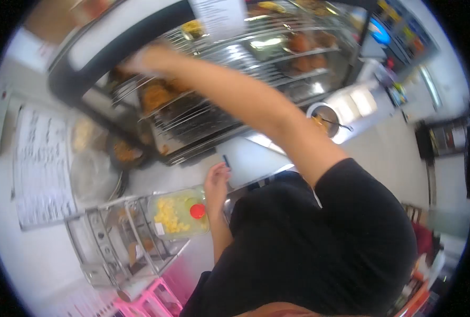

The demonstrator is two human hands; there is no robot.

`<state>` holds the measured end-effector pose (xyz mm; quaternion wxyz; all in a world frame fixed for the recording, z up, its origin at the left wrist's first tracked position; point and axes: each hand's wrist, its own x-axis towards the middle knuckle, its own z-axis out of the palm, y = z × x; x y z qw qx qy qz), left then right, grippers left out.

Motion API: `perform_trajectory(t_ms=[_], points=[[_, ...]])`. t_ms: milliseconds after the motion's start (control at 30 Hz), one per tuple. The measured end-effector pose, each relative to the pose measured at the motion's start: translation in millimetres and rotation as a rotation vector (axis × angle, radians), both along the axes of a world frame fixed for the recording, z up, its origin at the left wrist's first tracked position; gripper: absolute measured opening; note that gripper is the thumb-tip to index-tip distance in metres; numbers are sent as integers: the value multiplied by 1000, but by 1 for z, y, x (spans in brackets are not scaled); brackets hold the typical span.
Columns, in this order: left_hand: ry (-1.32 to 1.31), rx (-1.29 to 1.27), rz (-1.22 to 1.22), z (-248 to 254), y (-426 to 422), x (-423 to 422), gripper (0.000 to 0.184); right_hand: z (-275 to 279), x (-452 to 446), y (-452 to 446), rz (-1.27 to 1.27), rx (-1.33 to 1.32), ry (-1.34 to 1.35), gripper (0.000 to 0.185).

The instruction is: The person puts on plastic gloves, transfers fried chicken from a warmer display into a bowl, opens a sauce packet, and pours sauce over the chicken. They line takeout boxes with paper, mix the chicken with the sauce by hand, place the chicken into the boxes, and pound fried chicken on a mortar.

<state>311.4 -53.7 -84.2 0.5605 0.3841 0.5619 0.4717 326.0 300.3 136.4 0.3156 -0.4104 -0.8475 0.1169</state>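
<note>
My right arm reaches across to the upper left, and my right hand (148,59) is inside or against the rack end of a glass-sided display case (235,66). Motion smears that hand and its fingers are hidden, so any hold is unclear. Below it, browned, fried-looking food (155,96) lies on a wire shelf. My left hand (217,179) is low over the counter with its fingers loosely bent and apart. Close to its fingertips is a thin dark stick-like item (226,161) at the edge of a white board (250,158). Beside the left wrist is a clear tub (179,235) holding yellow chunks and a red-lidded item (197,211).
A pot (323,117) with a black-handled utensil and white boxes (359,100) stand on the right. At left are a dark pan (124,150), a plastic-covered bowl (93,174) and a metal rack (108,238). A pink crate (153,301) is below.
</note>
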Motion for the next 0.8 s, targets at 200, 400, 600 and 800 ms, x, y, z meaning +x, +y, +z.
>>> perform_trajectory(t_ms=[200, 400, 600, 800], points=[[192, 132, -536, -11, 2, 57, 35, 42, 66, -119, -14, -204, 123, 43], [257, -94, -1414, -42, -28, 267, 87, -7, 130, -214, 19, -612, 381, 40], [929, 228, -1296, -99, -10, 423, 107, -44, 212, -266, 8, -672, 400, 37], [1002, 254, -949, -139, 7, 478, 109, -67, 293, -309, 65, -694, 513, 36]])
